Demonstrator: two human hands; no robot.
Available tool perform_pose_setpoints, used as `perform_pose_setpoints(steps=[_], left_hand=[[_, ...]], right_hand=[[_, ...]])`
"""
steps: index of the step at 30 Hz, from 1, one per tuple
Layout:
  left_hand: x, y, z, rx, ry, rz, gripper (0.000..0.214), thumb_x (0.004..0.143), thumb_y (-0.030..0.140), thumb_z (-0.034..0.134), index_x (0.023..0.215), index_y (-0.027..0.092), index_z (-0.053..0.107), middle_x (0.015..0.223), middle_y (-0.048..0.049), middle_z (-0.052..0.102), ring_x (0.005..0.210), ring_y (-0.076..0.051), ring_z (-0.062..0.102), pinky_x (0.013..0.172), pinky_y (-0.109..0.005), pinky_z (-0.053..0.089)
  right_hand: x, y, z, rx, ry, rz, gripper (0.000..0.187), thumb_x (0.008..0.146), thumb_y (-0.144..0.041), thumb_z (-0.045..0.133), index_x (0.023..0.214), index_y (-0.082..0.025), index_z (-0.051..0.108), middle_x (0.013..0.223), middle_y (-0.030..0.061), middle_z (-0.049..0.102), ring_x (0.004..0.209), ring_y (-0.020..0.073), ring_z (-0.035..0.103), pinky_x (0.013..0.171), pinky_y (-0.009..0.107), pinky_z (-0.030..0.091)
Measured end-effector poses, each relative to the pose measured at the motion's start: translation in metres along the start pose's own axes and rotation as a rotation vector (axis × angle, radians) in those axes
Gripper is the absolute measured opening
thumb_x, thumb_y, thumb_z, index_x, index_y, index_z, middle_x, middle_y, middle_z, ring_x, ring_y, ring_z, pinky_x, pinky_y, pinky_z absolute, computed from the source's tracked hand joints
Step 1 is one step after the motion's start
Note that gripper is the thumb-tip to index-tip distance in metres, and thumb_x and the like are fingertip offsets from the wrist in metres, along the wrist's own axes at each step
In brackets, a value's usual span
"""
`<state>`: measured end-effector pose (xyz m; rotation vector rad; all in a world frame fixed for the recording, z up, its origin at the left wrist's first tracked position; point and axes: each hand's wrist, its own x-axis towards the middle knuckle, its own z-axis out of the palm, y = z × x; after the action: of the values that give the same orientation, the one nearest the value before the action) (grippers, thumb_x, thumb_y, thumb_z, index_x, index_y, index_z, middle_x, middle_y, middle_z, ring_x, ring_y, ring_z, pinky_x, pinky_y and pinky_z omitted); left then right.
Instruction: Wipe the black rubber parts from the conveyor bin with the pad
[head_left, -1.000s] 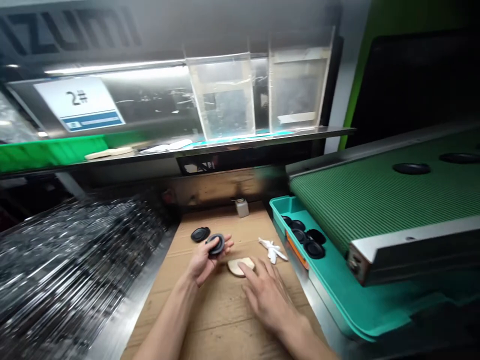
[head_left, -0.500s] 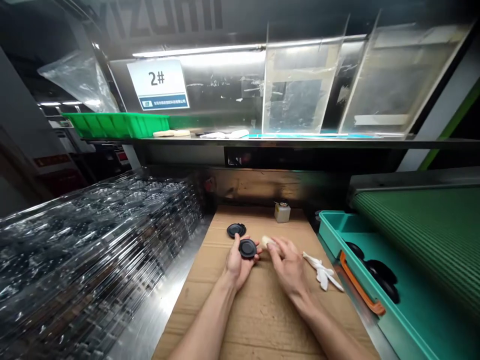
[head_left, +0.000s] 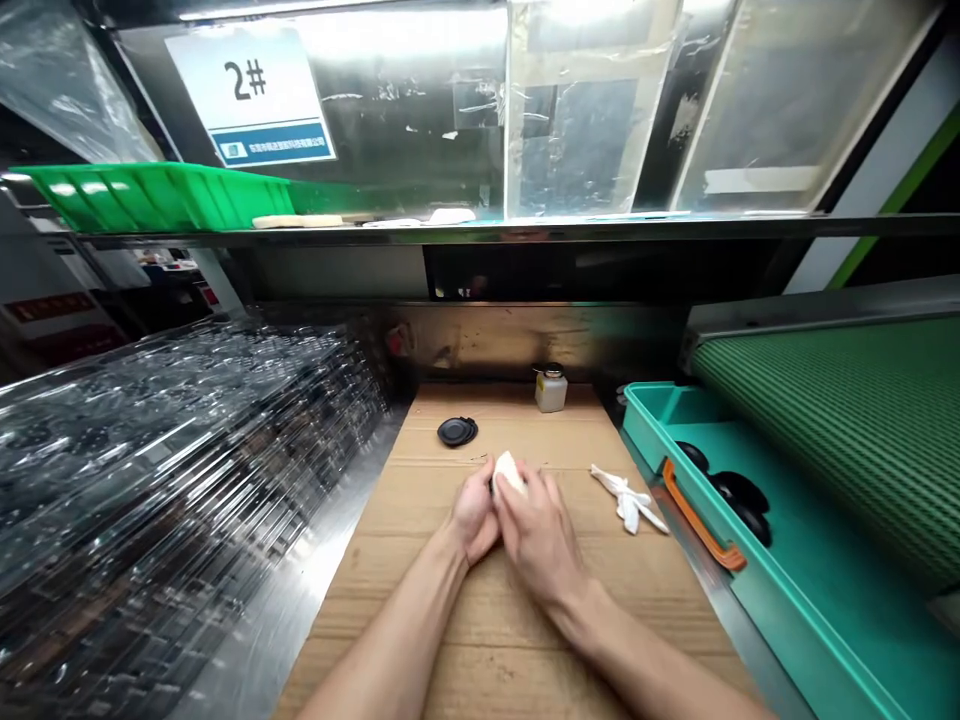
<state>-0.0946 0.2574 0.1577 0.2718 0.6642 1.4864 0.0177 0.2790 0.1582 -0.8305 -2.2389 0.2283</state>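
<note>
My left hand [head_left: 474, 512] and my right hand [head_left: 537, 532] meet above a cardboard sheet [head_left: 510, 640]. My right hand pinches a cream foam pad [head_left: 508, 472] against a black rubber disc [head_left: 492, 486] held in my left hand. My fingers and the pad hide most of that disc. Another black rubber disc [head_left: 457, 431] lies flat on the cardboard, just beyond my hands. A small white-capped bottle [head_left: 550, 392] stands at the far edge, and a crumpled white cloth [head_left: 628, 498] lies to the right of my right hand.
A teal tray [head_left: 652, 420] with an orange handle [head_left: 701, 520] holds several black discs [head_left: 739, 494] beside a green ribbed conveyor belt [head_left: 840, 420]. Stacked clear plastic trays [head_left: 165, 450] fill the left. Above stands a shelf [head_left: 525, 232] carrying a green bin [head_left: 150, 197].
The cream pad has risen from the cardboard into my right hand. My hands have closed together around the disc, and the view has levelled and turned left.
</note>
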Motion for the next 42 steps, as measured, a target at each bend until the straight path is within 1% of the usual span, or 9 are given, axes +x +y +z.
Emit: perform_pose_setpoints(steps=[15,19,22,24,29,32,36,40,42], left_hand=[[0.0,0.007,-0.006,-0.015,-0.007,-0.015,0.032,0.092,0.032,0.046,0.104,0.007,0.062,0.113,-0.018,0.065,0.109,-0.027,0.061,0.099,-0.041,0.045],[-0.001,0.006,-0.002,0.0,-0.063,-0.018,0.033,0.093,0.031,0.044,0.107,0.006,0.061,0.111,-0.0188,0.066,0.107,-0.027,0.061,0.095,-0.043,0.047],[0.002,0.009,-0.002,-0.017,0.028,0.034,0.032,0.094,0.031,0.042,0.104,0.007,0.06,0.105,-0.0182,0.067,0.099,-0.027,0.064,0.091,-0.046,0.05],[0.004,0.012,-0.003,-0.036,0.085,0.065,0.03,0.094,0.03,0.04,0.103,0.008,0.059,0.102,-0.017,0.068,0.095,-0.026,0.066,0.088,-0.046,0.051],[0.003,0.011,-0.001,-0.059,0.08,0.092,0.025,0.093,0.028,0.042,0.098,0.01,0.059,0.101,-0.0182,0.067,0.099,-0.026,0.065,0.09,-0.044,0.05],[0.0,0.005,0.003,-0.022,0.049,0.095,0.025,0.092,0.028,0.043,0.101,0.011,0.06,0.103,-0.0177,0.067,0.102,-0.027,0.064,0.094,-0.045,0.048],[-0.003,-0.003,0.007,0.085,0.014,0.11,0.027,0.091,0.03,0.048,0.107,0.013,0.061,0.109,-0.0167,0.066,0.104,-0.027,0.063,0.097,-0.045,0.045],[-0.004,-0.004,0.008,0.18,0.051,0.135,0.032,0.09,0.032,0.05,0.111,0.011,0.061,0.112,-0.0183,0.065,0.104,-0.029,0.063,0.096,-0.047,0.046],[-0.003,-0.004,0.009,0.179,0.044,0.15,0.032,0.09,0.031,0.051,0.113,0.011,0.06,0.113,-0.018,0.065,0.104,-0.028,0.063,0.096,-0.046,0.046]], right_hand=[[-0.004,-0.002,0.001,0.043,-0.065,-0.024,0.031,0.093,-0.027,0.045,0.121,-0.027,0.06,0.121,0.0105,0.053,0.1,0.0242,0.049,0.084,0.037,0.045],[0.01,0.021,-0.007,0.112,0.075,0.213,0.034,0.091,-0.03,0.05,0.122,-0.022,0.057,0.112,0.0106,0.06,0.103,0.0252,0.053,0.091,0.041,0.043],[0.013,0.029,-0.019,0.334,0.119,0.336,0.056,0.084,-0.037,0.06,0.134,-0.019,0.043,0.112,0.0095,0.062,0.097,0.0227,0.059,0.087,0.037,0.047],[0.009,0.029,-0.026,0.45,0.035,0.322,0.063,0.077,-0.039,0.067,0.133,-0.02,0.044,0.11,0.0078,0.063,0.092,0.0206,0.062,0.083,0.033,0.049],[0.001,0.029,-0.027,0.474,-0.195,0.217,0.049,0.074,-0.034,0.07,0.121,-0.023,0.059,0.118,0.0068,0.063,0.108,0.0233,0.057,0.094,0.035,0.043],[0.003,0.031,-0.023,0.564,-0.227,0.251,0.043,0.081,-0.034,0.063,0.122,-0.024,0.06,0.115,0.0049,0.065,0.102,0.0212,0.06,0.089,0.032,0.045],[0.006,0.03,-0.02,0.636,-0.224,0.26,0.029,0.09,-0.034,0.048,0.101,-0.019,0.069,0.09,0.0017,0.07,0.081,0.0165,0.062,0.071,0.025,0.045],[0.006,0.029,-0.024,0.561,-0.32,0.298,0.026,0.086,-0.034,0.052,0.081,-0.017,0.072,0.074,0.0003,0.068,0.067,0.0148,0.059,0.057,0.022,0.039],[0.006,0.031,-0.028,0.472,-0.259,0.361,0.021,0.082,-0.033,0.057,0.082,-0.018,0.071,0.072,0.0001,0.068,0.066,0.0149,0.06,0.057,0.022,0.039]])
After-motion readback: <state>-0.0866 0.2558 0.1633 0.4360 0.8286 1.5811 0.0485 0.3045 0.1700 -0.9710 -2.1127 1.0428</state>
